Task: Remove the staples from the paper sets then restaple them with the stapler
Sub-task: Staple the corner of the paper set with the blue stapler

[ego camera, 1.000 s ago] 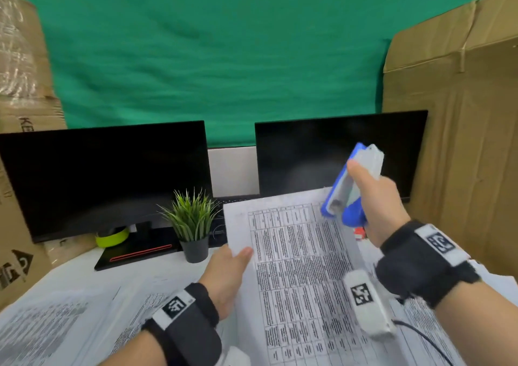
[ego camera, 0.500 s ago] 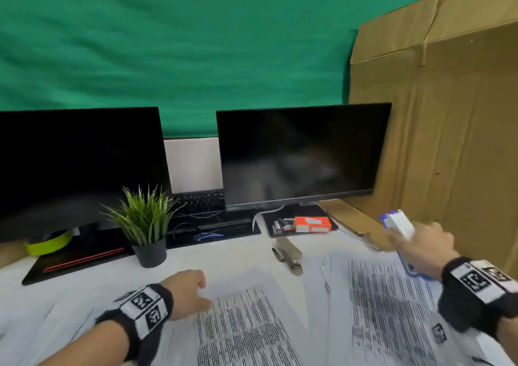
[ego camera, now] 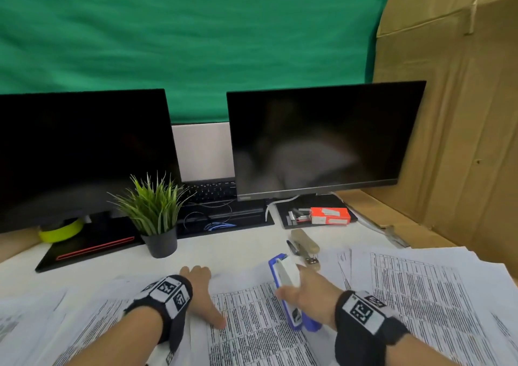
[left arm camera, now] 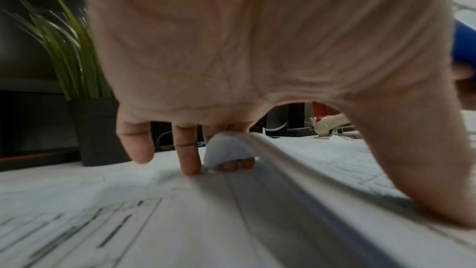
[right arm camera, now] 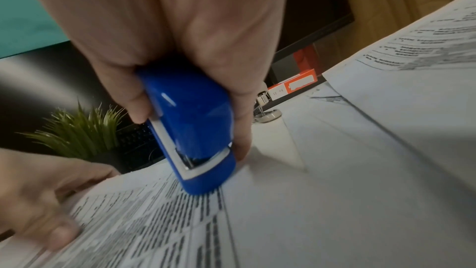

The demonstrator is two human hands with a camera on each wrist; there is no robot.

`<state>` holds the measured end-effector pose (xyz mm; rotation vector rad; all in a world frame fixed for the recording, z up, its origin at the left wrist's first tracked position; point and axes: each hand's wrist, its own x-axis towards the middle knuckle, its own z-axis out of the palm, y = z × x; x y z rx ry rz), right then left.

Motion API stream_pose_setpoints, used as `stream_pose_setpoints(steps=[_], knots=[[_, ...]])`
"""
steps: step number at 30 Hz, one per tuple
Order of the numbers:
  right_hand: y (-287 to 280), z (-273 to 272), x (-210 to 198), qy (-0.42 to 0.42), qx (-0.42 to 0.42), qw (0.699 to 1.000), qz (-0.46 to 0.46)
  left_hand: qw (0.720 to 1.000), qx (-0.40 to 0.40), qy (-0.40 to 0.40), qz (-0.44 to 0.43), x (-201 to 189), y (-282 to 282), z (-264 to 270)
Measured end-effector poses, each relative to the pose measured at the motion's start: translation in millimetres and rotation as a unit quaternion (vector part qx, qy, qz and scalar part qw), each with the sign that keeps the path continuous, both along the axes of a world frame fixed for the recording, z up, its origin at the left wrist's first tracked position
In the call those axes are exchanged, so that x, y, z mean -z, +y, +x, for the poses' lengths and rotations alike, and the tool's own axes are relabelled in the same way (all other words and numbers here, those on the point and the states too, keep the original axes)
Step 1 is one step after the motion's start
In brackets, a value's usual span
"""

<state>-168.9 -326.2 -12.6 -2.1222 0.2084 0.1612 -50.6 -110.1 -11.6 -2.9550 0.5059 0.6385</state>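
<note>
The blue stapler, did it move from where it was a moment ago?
Yes. The blue stapler came leftward, away from the cardboard wall, over the middle paper set, in the right hand.

Right hand (ego camera: 314, 290) grips blue stapler (ego camera: 286, 287) over papers (ego camera: 252, 323).
</note>
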Motion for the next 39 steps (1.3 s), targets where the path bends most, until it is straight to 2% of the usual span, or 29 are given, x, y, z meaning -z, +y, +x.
stream_pose_setpoints(steps=[3, 5, 6, 8, 10, 11, 12, 13, 14, 15, 17, 18, 20, 22, 25, 28, 30, 32, 34, 36, 38, 39], knots=[[9, 0, 5, -0.031, 0.004, 0.999, -0.027, 0.999, -0.008, 0.030, -0.044, -5, 2, 1], [13, 0, 7, -0.046, 0.005, 0.999, -0.028, 0.987, -0.008, 0.049, -0.154, -9, 4, -2], [13, 1, 9, -0.050, 0.007, 0.998, -0.024, 0.967, -0.020, 0.062, -0.244, -11, 6, -5], [12, 0, 10, -0.056, 0.017, 0.998, -0.007, 0.887, -0.054, 0.088, -0.449, -17, 9, -15], [10, -4, 10, -0.063, 0.029, 0.998, 0.010, 0.783, -0.088, 0.127, -0.603, -22, 11, -29], [8, -5, 11, -0.067, 0.038, 0.997, 0.018, 0.734, -0.104, 0.157, -0.653, -23, 11, -38], [7, -6, 13, -0.067, 0.049, 0.996, 0.026, 0.702, -0.129, 0.184, -0.676, -22, 11, -46], [6, -9, 13, -0.067, 0.060, 0.995, 0.033, 0.687, -0.152, 0.195, -0.683, -18, 10, -57], [5, -10, 14, -0.067, 0.072, 0.994, 0.043, 0.689, -0.178, 0.192, -0.676, -11, 11, -66], [4, -13, 15, -0.069, 0.080, 0.993, 0.056, 0.702, -0.204, 0.177, -0.659, -4, 10, -76], [3, -18, 13, -0.071, 0.094, 0.989, 0.086, 0.747, -0.222, 0.142, -0.611, 10, 10, -88], [1, -22, 11, -0.069, 0.096, 0.988, 0.096, 0.758, -0.215, 0.127, -0.603, 12, 11, -91], [-7, -28, 2, -0.070, 0.094, 0.986, 0.119, 0.754, -0.189, 0.105, -0.620, -1, 14, -95], [-13, -32, -16, -0.082, 0.103, 0.972, 0.193, 0.743, -0.154, 0.083, -0.646, -32, 18, -100], [-7, -42, -62, -0.166, 0.108, 0.939, 0.283, 0.730, -0.086, -0.016, -0.678, -86, 22, -110], [7, -57, -106, -0.291, 0.093, 0.926, 0.223, 0.671, -0.031, -0.148, -0.726, -123, 14, -121], [19, -69, -116, -0.340, 0.085, 0.915, 0.199, 0.641, -0.037, -0.193, -0.742, -124, 6, -129], [27, -74, -100, -0.319, 0.106, 0.922, 0.194, 0.650, -0.061, -0.187, -0.734, -104, -1, -134], [29, -76, -75, -0.273, 0.128, 0.937, 0.178, 0.674, -0.089, -0.139, -0.720, -77, -4, -135], [22, -75, -54, -0.235, 0.154, 0.953, 0.115, 0.692, -0.111, -0.100, -0.706, -61, -5, -132], [13, -70, -56, -0.263, 0.191, 0.943, 0.064, 0.702, -0.116, -0.083, -0.697, -57, -4, -125], [12, -70, -68, -0.306, 0.213, 0.927, 0.048, 0.704, -0.115, -0.076, -0.696, -60, -4, -123]])
